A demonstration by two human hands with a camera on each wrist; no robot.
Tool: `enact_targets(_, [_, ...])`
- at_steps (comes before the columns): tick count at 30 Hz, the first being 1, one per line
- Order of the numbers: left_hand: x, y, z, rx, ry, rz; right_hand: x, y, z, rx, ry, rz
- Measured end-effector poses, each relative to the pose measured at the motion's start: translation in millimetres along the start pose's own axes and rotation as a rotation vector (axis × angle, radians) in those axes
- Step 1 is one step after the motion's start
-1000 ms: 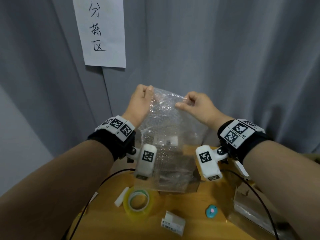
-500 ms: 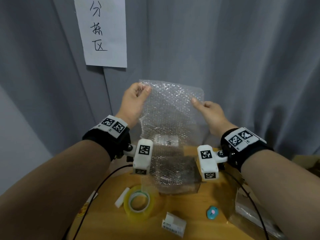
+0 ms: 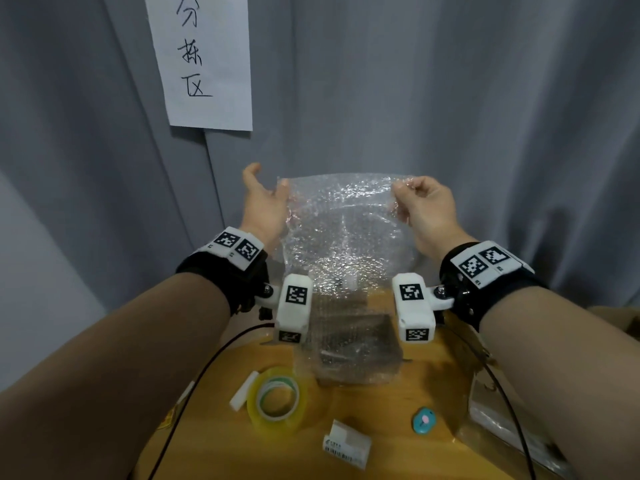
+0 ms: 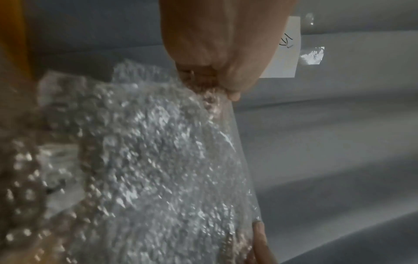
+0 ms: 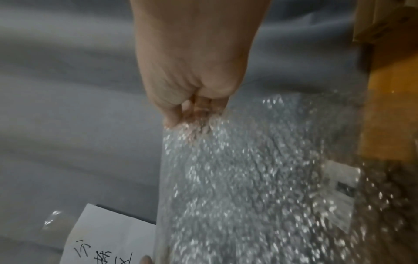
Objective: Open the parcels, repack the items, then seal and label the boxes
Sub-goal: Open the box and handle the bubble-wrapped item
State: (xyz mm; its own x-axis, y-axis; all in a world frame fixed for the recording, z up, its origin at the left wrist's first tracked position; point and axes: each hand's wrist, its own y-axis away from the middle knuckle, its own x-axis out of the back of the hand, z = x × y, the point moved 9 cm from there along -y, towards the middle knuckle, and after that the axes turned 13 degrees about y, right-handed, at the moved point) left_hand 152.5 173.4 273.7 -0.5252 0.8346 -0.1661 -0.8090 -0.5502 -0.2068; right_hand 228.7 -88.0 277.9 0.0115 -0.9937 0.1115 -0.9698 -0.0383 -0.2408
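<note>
You hold a clear bubble-wrap bag [image 3: 341,237] upright above the far middle of the bench [image 3: 381,420], its top corners pinched, one in each hand, so the top edge runs level and taut. A dark flat item [image 3: 356,344] with a small white label [image 3: 349,281] shows blurred through its lower half. The bag's bottom edge is at the bench surface; whether it touches is unclear.
</note>
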Motion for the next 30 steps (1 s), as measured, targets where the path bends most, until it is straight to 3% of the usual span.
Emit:
enact_targets(4, [-25,7,11,-0.031,-0.089,-0.243,17,-5,8,-0.084,0.031,0.190])
enact_targets(6, [-42,16,11,0.005,-0.140,-0.390,20,-7,8,-0.096,0.035,0.224])
enact_targets(8, [-48,21,7,0.041,-0.160,-0.447,20,-8,5,-0.095,0.041,0.221])
enact_targets(11, [-50,23,7,0.000,-0.154,-0.456,11,-13,-3,-0.070,0.052,0.117])
enact_targets(15, [-37,7,18,-0.083,-0.094,-0.308,-12,-18,-7,-0.081,0.172,-0.188])
enact_targets(20, [-23,-7,19,-0.044,-0.012,-0.176,-14,-12,-9,-0.002,0.205,-0.216])
enact_targets(25, [-24,-4,17,0.011,0.111,-0.153,-20,-4,-2,-0.080,0.147,-0.226])
enact_targets(30, [-37,9,20,0.060,0.293,-0.300,-32,6,23,-0.193,-0.083,-0.229])
